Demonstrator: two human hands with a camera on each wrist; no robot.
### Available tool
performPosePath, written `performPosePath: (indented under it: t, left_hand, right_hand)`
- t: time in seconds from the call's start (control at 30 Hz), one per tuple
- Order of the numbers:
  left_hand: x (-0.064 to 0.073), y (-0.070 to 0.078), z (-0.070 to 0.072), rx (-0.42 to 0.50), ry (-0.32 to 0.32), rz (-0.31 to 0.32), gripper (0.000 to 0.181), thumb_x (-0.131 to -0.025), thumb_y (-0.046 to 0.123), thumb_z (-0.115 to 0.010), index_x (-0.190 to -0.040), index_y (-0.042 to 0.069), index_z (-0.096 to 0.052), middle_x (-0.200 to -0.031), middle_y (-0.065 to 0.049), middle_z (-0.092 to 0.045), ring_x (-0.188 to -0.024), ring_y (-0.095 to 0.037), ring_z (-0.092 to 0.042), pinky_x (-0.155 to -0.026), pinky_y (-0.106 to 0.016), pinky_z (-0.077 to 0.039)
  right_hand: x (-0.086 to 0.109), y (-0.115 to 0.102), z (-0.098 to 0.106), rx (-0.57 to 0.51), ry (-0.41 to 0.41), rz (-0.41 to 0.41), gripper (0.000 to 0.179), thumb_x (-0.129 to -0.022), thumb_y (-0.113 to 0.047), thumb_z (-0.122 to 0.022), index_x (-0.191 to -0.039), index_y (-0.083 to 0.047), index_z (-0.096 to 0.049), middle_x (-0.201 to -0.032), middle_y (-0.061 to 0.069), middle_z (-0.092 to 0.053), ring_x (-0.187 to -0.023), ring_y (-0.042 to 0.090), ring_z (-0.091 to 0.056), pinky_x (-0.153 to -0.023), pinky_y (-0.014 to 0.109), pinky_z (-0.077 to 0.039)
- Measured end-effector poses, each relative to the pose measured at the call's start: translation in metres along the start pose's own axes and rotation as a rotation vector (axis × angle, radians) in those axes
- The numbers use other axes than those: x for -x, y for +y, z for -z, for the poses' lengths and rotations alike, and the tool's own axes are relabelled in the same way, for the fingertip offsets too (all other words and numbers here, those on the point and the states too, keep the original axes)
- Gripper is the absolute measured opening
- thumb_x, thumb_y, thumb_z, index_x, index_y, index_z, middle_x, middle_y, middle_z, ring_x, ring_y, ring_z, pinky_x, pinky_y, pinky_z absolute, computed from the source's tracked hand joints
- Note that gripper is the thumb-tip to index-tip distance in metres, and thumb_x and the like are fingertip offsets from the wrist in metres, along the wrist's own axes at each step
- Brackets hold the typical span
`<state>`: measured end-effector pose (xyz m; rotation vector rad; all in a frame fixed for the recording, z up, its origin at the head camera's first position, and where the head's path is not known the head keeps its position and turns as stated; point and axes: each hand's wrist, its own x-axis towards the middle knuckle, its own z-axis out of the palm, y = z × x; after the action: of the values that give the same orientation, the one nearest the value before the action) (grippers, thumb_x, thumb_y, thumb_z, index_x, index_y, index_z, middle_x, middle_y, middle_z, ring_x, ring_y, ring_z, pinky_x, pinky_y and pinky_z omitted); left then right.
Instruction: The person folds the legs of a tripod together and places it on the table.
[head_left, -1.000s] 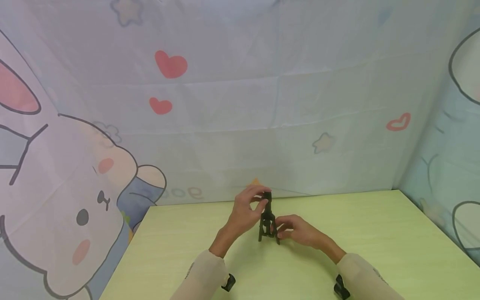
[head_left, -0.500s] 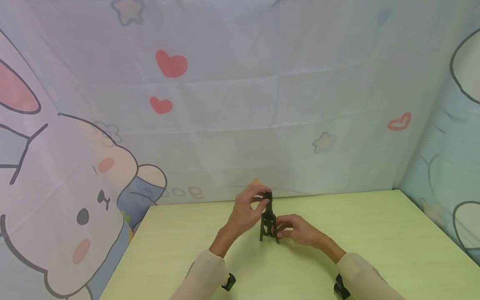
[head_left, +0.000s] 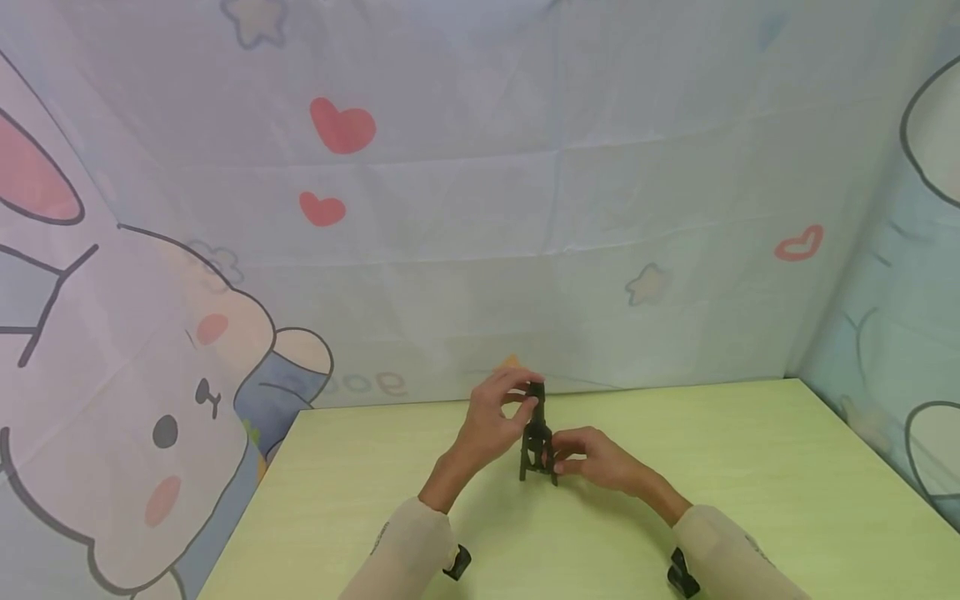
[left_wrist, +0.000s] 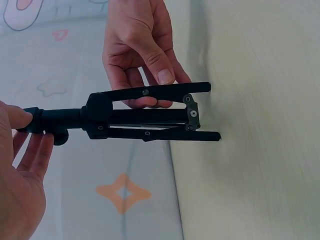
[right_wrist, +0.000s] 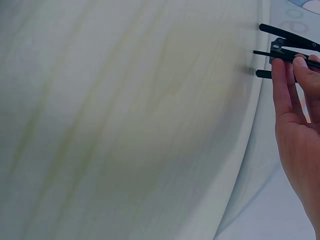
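While the head view has the tripod (head_left: 537, 433) upright over the bench (head_left: 750, 467), in front of the printed cloth (head_left: 450, 208), the left hand (head_left: 491, 421) has its fingers clamped on the top end and the right hand (head_left: 609, 461) holds lower down. In the left wrist view the left thumb and fingers pinch that top end, the right ones pinch one leg, and the legs are slightly spread. In the right wrist view the right fingers clamp near the lower brace, three leg tips close to the bench, can't tell if touching.
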<state>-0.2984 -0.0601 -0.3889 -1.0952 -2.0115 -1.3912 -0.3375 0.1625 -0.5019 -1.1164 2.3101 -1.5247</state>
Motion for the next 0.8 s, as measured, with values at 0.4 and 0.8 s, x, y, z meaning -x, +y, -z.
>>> performPosePath:
  t: [0.4, 0.8]
  left_hand:
    - [-0.0014, -0.0004, -0.0036, 0.004, 0.043, -0.044, 0.023, -0.086, -0.016, -0.076, -0.106, -0.009, -0.066, -0.105, -0.025, -0.059, -0.089, -0.043, -0.068, -0.075, -0.045, -0.065]
    - [-0.0034, 0.0072, -0.005, -0.003, 0.064, 0.029, 0.022, -0.086, -0.016, -0.074, -0.104, -0.014, -0.062, -0.102, -0.029, -0.06, -0.09, -0.044, -0.069, -0.074, -0.052, -0.064]
  right_hand:
    - [-0.0006, 0.0017, -0.0017, -0.056, 0.0, 0.001, 0.017, -0.098, 0.001, -0.069, -0.114, -0.003, -0.072, -0.11, 0.013, -0.073, -0.105, 0.029, -0.071, -0.092, 0.034, -0.059]
    - [-0.0003, -0.0027, -0.0047, -0.072, 0.03, -0.022, 0.016, -0.096, -0.003, -0.073, -0.112, -0.002, -0.074, -0.107, 0.013, -0.075, -0.104, 0.029, -0.071, -0.092, 0.031, -0.058]
